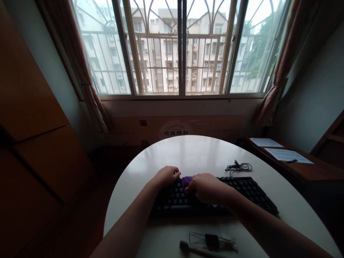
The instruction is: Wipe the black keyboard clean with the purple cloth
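A black computer keyboard lies on the round white table in front of me. My left hand grips its far edge on the left, with the fingers curled and partly hidden from view. A purple cloth is pinched in my right hand, which presses it onto the keys near the far edge, just right of my left hand. My right forearm crosses over the keyboard's right part and hides some keys. The keyboard's coiled cable rests on the table behind it.
Near me on the white table lie a brush with dark bristles and a wire tool with a black grip. A wooden desk at the right bears paper sheets and a pen. Beyond is a barred window.
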`<state>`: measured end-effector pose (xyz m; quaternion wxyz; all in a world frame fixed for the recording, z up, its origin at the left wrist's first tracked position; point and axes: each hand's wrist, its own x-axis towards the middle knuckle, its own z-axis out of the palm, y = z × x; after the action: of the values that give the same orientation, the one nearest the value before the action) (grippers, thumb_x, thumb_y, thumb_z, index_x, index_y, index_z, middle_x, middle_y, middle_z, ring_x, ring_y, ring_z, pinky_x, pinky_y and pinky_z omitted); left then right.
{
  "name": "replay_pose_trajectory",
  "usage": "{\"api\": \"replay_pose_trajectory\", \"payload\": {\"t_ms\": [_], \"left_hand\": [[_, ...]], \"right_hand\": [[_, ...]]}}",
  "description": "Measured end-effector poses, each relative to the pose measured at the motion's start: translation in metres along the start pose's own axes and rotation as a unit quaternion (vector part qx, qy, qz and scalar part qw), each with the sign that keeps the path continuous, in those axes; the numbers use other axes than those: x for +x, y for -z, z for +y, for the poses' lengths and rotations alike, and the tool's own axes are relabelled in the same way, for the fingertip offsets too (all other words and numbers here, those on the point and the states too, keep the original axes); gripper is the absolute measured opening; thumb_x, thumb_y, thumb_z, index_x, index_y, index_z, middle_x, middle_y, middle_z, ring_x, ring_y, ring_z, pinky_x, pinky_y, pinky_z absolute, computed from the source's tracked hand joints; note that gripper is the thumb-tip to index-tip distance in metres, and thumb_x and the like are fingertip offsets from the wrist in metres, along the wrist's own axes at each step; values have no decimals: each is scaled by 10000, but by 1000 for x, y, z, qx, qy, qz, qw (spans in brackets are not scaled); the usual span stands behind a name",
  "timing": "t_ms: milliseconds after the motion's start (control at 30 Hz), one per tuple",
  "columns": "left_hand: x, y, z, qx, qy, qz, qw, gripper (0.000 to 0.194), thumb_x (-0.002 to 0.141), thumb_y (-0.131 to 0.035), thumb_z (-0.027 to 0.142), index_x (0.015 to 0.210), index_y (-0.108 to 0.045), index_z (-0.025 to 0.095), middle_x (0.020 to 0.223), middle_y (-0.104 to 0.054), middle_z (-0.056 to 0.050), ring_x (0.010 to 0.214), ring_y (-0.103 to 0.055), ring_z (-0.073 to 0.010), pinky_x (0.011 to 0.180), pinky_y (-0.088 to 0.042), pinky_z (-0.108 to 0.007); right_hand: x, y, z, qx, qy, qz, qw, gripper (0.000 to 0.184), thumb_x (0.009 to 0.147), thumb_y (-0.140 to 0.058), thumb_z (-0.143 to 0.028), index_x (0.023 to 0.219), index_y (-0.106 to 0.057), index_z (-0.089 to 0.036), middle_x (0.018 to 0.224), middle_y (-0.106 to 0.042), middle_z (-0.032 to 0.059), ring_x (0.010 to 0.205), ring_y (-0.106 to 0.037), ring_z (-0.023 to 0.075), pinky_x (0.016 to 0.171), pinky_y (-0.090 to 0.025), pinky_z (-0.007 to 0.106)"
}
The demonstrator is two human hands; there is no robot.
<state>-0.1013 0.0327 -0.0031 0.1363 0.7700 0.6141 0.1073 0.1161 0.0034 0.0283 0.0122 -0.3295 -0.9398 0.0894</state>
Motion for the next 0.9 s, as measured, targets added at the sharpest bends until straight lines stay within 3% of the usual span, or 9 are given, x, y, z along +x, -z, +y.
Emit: {"api": "replay_pose_trajectory", "payload": {"t_ms": [400,733,900], "left_hand": [[2,0,-4,4,0,10,1000,309,874,-455,398,842,-706,221,881,-727,-43,803,-624,-201,635,-391,-265],[11,-4,-11,3,1,10,1000,296,869,-460,376,794,-699,220,834,-723,-37,807,-633,-206,672,-389,-276],[15,-7,-15,0,4,10,1000,281,862,-471,375,817,-706,227,841,-724,-35,817,-636,-207,681,-393,-274]], "right_hand": [[-5,5,-16,-41,11,25,999,282,807,-520,-178,969,-742,-240,904,-742,64,798,-667,238,674,-442,304],[-7,13,-20,-62,13,3,998,262,807,-543,-209,989,-731,-220,909,-724,82,796,-664,247,650,-465,305],[-6,17,-16,-31,6,7,999,274,798,-553,-195,1001,-725,-262,978,-737,42,875,-677,237,728,-478,297]]}}
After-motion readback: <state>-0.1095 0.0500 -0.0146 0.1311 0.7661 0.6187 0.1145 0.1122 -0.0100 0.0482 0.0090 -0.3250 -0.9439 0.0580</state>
